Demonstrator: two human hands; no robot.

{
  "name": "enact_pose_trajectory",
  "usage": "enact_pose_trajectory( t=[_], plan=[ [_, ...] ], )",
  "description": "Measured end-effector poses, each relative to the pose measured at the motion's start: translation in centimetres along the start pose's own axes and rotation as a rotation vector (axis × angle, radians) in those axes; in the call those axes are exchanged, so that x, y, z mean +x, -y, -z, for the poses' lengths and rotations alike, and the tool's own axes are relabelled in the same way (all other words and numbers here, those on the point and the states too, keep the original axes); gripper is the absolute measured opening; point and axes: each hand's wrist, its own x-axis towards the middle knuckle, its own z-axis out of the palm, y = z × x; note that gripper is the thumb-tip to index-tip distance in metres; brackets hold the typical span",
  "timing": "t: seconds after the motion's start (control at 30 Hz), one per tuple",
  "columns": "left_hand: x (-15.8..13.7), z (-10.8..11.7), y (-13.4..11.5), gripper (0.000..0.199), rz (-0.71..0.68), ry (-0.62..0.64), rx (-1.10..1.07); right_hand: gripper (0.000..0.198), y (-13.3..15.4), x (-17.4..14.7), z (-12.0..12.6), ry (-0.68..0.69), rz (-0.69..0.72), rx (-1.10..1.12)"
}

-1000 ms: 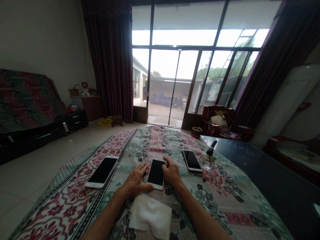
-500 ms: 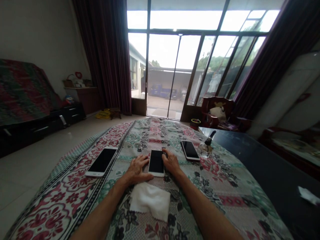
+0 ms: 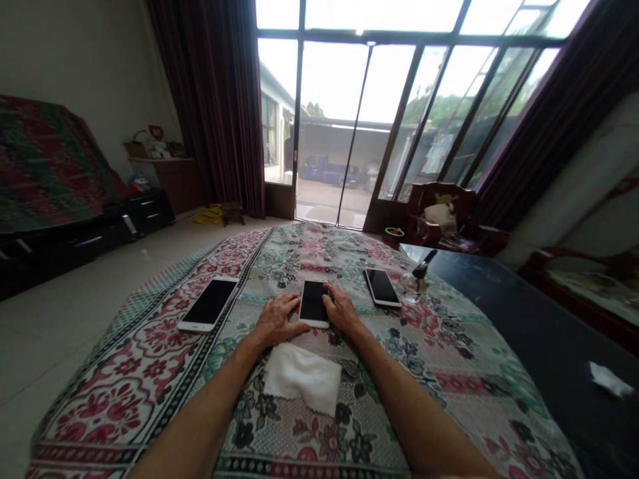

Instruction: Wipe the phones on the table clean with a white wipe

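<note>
A white smartphone (image 3: 314, 305) with a dark screen lies face up on the patterned tablecloth, between my hands. My left hand (image 3: 277, 319) holds its left edge, fingers close together and the thumb at the lower left corner. On the opposite edge, my right hand (image 3: 341, 308) grips the phone with bent fingers, the tips partly over the screen side. A folded white cloth (image 3: 303, 376) rests just in front of the phone, between my forearms and touched by neither hand.
To the left lies a larger white phone (image 3: 210, 304); another phone (image 3: 382, 287) lies to the right. Beside that stands a clear spray bottle (image 3: 415, 283) with a black top. A dark table (image 3: 504, 319) adjoins on the right, bearing a crumpled white tissue (image 3: 610, 379).
The camera has tilted slightly, so the table and everything on it appear higher in view. Both hands stay at the phone's edges, with no clear movement of the phone on the cloth.
</note>
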Motion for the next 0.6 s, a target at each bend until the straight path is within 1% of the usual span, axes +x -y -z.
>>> enact_pose_trajectory(
  t=[0.1,0.2,0.27,0.3,0.37,0.47,0.57,0.6],
  plan=[
    [0.0,-0.1,0.2,0.06,-0.018,-0.02,-0.005,0.038,0.3,0.0,0.3,0.004,-0.003,0.022],
    [-0.1,0.0,0.4,0.061,-0.021,-0.032,-0.013,0.037,1.1,-0.5,1.2,-0.011,-0.052,0.07],
    [0.0,0.0,0.5,0.055,-0.024,-0.037,-0.042,0.034,2.0,-1.4,2.1,-0.053,-0.069,0.112],
    [0.1,0.0,0.6,0.05,-0.027,-0.046,-0.071,0.031,2.6,-2.0,2.5,-0.068,-0.051,0.135],
    [0.2,0.0,0.8,0.039,-0.018,-0.084,-0.141,0.025,4.0,-3.4,3.3,-0.052,0.051,0.183],
    [0.3,-0.1,1.1,0.034,-0.005,-0.134,-0.221,0.021,6.2,-5.8,3.9,0.098,0.205,0.229],
    [0.3,-0.2,1.3,0.034,0.011,-0.153,-0.257,0.019,7.8,-7.8,3.8,0.29,0.39,0.258],
    [0.3,-0.2,1.3,0.035,0.029,-0.16,-0.265,0.021,8.1,-8.3,3.7,0.342,0.441,0.252]
  ],
)
